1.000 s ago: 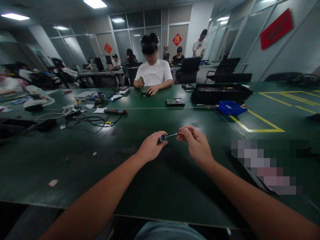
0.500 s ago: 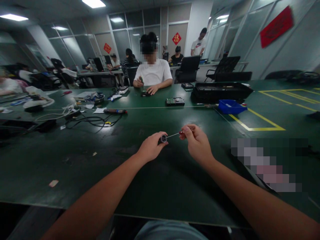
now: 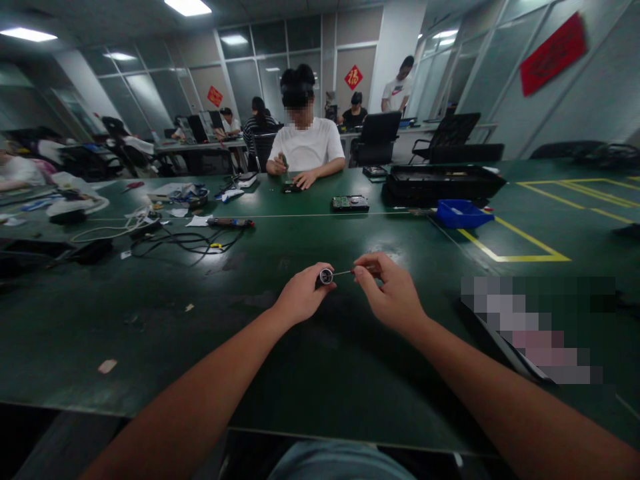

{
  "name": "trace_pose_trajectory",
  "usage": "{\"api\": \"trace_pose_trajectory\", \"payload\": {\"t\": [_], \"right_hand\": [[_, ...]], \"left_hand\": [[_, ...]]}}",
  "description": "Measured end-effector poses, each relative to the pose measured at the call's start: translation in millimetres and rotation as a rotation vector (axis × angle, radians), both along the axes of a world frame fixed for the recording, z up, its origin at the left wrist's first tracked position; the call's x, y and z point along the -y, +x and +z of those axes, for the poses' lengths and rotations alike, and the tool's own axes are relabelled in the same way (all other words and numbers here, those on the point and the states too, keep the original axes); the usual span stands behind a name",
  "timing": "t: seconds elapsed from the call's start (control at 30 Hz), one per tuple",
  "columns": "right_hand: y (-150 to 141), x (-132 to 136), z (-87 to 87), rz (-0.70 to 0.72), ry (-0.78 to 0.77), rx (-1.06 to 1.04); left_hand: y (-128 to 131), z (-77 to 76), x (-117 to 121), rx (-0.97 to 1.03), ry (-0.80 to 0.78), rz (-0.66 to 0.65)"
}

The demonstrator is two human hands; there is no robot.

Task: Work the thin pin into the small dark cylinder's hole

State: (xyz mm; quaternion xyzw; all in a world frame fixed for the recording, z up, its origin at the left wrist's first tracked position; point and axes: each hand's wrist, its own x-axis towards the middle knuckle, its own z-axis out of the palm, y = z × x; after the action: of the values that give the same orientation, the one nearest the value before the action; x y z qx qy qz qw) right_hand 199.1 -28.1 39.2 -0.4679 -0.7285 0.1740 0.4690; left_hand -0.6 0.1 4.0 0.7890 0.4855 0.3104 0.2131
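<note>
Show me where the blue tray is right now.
In the head view, the blue tray sits on the green table, beyond the right hand and to its right, just in front of the long black case.

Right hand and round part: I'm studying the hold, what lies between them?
In the head view, a thin metal shaft runs between the right hand and the round part.

A red diamond sign (image 3: 353,77) is showing the gold character "福" on the beige panel (image 3: 369,59) behind the seated person. A standing person's white shirt (image 3: 397,95) is bearing a swoosh logo, while the left diamond (image 3: 215,96) and right red banner (image 3: 553,55) are displaying unreadable markings.
</note>
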Motion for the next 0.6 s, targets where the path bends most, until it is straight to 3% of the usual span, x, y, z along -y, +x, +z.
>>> {"api": "trace_pose_trajectory", "payload": {"t": [0.17,0.43,0.5,0.6], "right_hand": [[0,1,-1.9,0.055,0.000,0.023],[1,-23,-13.8,0.084,-0.256,-0.584],[5,-30,-16.3,0.063,-0.353,-0.641],[9,-34,-18.8,0.007,-0.323,-0.631]], "left_hand": [[1,-0.8,1,-0.008,0.002,-0.025],[-1,5.8,1,-0.056,0.051,-0.041],[-3,5.4,-1,-0.117,0.050,-0.037],[-4,2.1,-3,-0.156,0.018,-0.020]]}}
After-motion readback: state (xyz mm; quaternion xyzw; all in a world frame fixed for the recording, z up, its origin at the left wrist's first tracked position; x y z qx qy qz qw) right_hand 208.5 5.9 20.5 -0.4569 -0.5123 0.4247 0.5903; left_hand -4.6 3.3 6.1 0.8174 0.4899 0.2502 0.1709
